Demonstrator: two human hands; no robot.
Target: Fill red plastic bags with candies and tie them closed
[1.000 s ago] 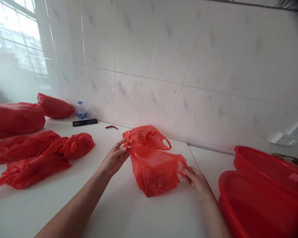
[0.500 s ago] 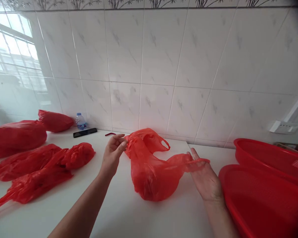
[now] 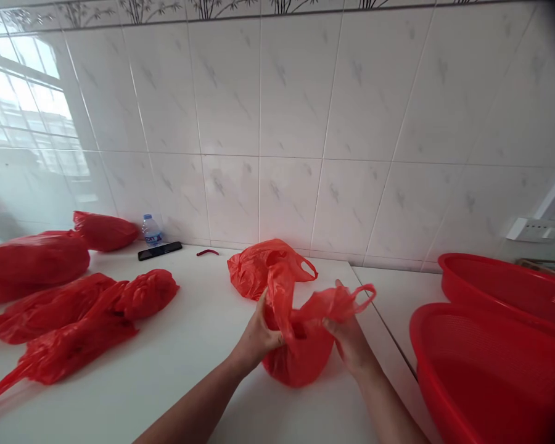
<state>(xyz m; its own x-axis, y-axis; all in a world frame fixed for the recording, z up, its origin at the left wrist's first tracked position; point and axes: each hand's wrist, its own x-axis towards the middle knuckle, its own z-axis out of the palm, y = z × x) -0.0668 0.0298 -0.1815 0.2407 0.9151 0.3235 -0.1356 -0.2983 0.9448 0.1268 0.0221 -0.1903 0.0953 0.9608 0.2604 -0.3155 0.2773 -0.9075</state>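
Observation:
A red plastic bag (image 3: 298, 364) with something bulky in its bottom stands on the white table in front of me. My left hand (image 3: 259, 336) grips its left side, thumb on the near side and fingers partly behind the film. On the right, my right hand (image 3: 346, 336) pinches the bag's other side below a looped handle that sticks out. The bag's mouth gapes a little between my hands; its contents cannot be made out. Just behind it lies a second red plastic bag (image 3: 250, 271), crumpled, its handle loop toward the right.
Several filled red bags (image 3: 32, 262) lie on the left of the table (image 3: 189, 370). A water bottle (image 3: 151, 230), a black phone (image 3: 160, 251) and a small dark red curved item (image 3: 208, 252) sit near the tiled wall. Two red plastic baskets (image 3: 425, 327) stand at the right.
Both hands have moved inward and closed on the front bag's sides. Its left part has come away from the rear bag and now stands up, gathered between my hands.

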